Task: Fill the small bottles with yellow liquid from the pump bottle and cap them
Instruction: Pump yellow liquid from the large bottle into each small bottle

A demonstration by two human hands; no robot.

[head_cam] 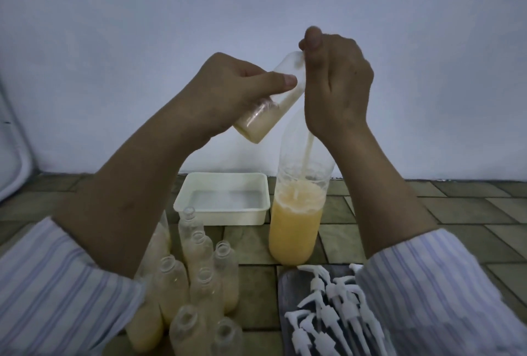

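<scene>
Left hand [225, 93] fingers grip one small bottle [266, 101] — right hand [336, 84] fingers pinch the pump [306, 150]

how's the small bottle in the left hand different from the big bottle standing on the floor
The small bottle is held up and tilted in the left hand; the big bottle stands upright on the tiled floor. The small bottle is far shorter and slimmer, and its liquid looks paler than the big bottle's orange-yellow. Both are clear and partly filled.
</scene>
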